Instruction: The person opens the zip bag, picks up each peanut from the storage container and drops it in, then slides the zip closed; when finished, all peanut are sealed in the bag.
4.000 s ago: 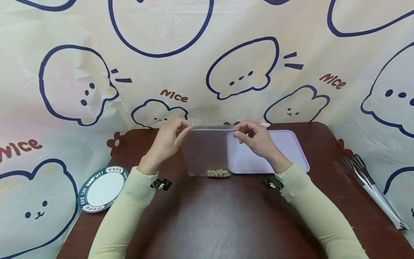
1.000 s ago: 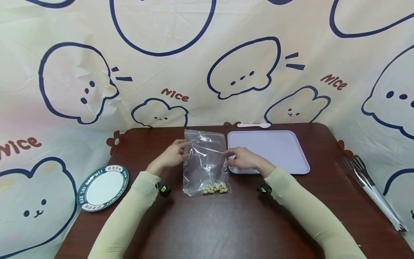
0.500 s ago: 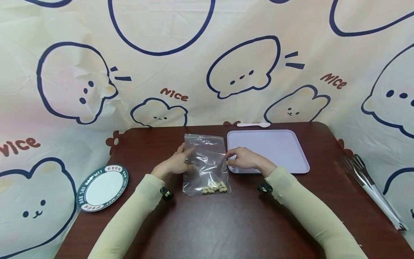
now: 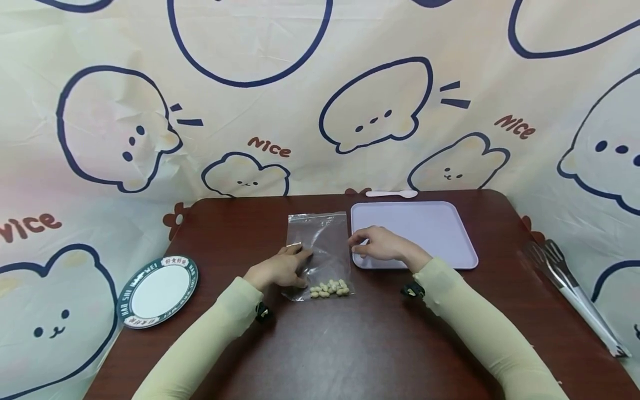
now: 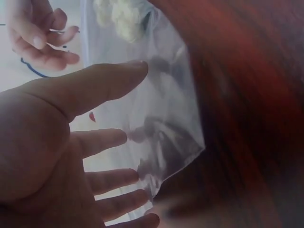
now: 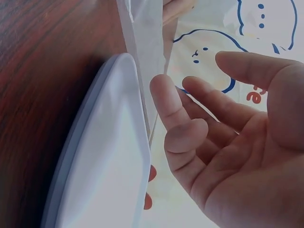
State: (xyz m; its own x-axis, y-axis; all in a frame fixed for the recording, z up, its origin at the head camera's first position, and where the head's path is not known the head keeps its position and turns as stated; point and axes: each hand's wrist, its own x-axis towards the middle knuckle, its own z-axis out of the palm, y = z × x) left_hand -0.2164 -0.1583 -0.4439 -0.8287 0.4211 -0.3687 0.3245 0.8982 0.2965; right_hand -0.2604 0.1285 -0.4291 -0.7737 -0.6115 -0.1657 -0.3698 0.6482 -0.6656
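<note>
A clear zip-seal bag lies flat on the table, its zip edge toward the back wall. Several pale, nut-like pieces are gathered inside at its near end. My left hand rests on the bag's left side with fingers extended; the left wrist view shows its thumb and straight fingers spread against the plastic. Just off the bag's right edge, my right hand hovers over the left part of a pale lilac tray. Its fingers are loosely bent with nothing between them, as the right wrist view shows.
Behind the tray lies a white spoon. A green-rimmed white plate sits at the left table edge, and metal tongs lie along the right edge. A patterned cloth hangs around the table.
Earlier both hands held the bag up by its top; it now lies flat. My left hand has slid down its left side toward the near end. The right hand has barely moved lately.
</note>
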